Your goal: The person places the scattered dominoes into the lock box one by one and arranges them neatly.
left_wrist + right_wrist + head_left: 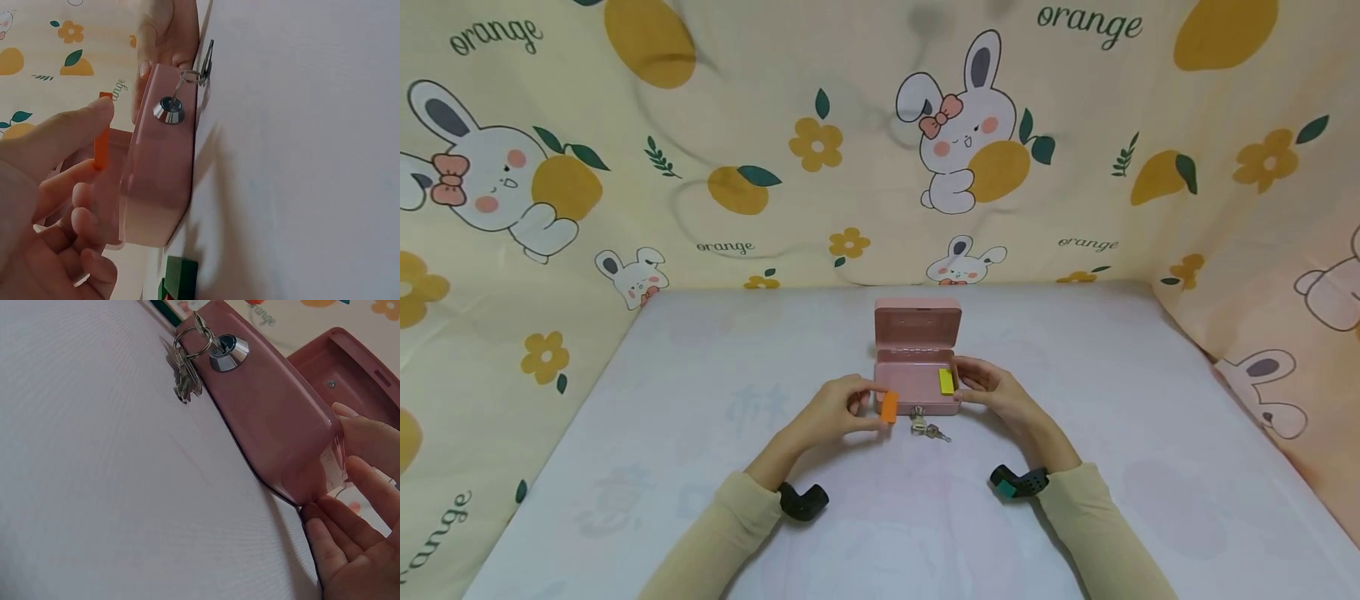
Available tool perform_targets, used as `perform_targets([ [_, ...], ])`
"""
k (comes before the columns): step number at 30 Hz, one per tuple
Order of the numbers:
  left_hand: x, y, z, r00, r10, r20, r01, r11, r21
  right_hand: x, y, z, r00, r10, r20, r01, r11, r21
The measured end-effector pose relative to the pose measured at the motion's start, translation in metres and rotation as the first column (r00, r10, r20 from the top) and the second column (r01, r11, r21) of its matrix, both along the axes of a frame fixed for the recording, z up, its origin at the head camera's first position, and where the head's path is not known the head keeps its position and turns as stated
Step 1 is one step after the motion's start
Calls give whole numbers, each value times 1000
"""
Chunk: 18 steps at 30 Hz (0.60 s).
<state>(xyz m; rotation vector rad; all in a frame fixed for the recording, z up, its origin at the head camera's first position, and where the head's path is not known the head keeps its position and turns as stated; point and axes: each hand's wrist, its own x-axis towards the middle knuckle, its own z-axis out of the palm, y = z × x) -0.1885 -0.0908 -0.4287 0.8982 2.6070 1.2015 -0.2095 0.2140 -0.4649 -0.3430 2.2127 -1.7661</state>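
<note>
A pink metal cash box (917, 408) stands on the table with its lid (917, 325) raised. My left hand (838, 408) pinches a small orange block (889, 407) between thumb and forefinger, over the box's front left corner. Inside the box, near the right wall, is a yellow block (946, 382). At the box's right end, my right hand (1000, 393) holds the side wall, with fingers (369, 434) at the rim and others lower against the side. A key sits in the front lock (229, 353), and its ring carries more keys (185, 378) hanging to the table.
Beside the box's left end, a green block (181, 277) with a bit of red next to it shows in the left wrist view; my left hand hides that spot from above. A patterned cloth (850, 167) hangs behind and along both sides of the white table (880, 517).
</note>
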Motion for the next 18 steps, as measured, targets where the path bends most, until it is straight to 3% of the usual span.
perform_targets([
  [8,-6,8,-1,999,31,-41,-30,999,20,-1,1,-1,1000,17,-26,-17,1000,7],
  [18,-12,17,1,998,62,-19,-61,998,34,0,2,0,1000,23,-13,-23,1000,10],
])
